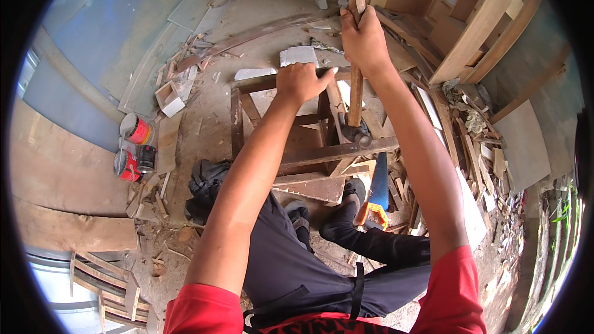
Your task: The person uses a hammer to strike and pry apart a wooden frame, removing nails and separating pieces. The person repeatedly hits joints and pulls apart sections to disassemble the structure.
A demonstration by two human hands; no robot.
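Wooden frame (309, 156), dark brown, stood on the floor (204, 127) in front of the person, between the floor's left and right edges. Left hand (302, 83) was curled over the frame's far rail, thumb pointing right. Right hand (365, 37) was gripping a hammer (356, 96) high on its wooden handle; handle near upright, head down at the near rail's right part. Couldn't tell if head touched the rail.

Handsaw (378, 182), blue blade and orange grip, was just right of the frame, grip toward the person's shoe (351, 196). Dark bag (207, 182) lay near the frame's near left corner. White slab (298, 55) was just past the far rail.

Farther out: red-labelled cans (128, 166) and a black can (146, 159) sat by the floor's left edge, small open box (169, 99) farther up that side. Wood scraps (473, 161) were heaped along the right edge; boards (476, 25) stood at the far right corner.
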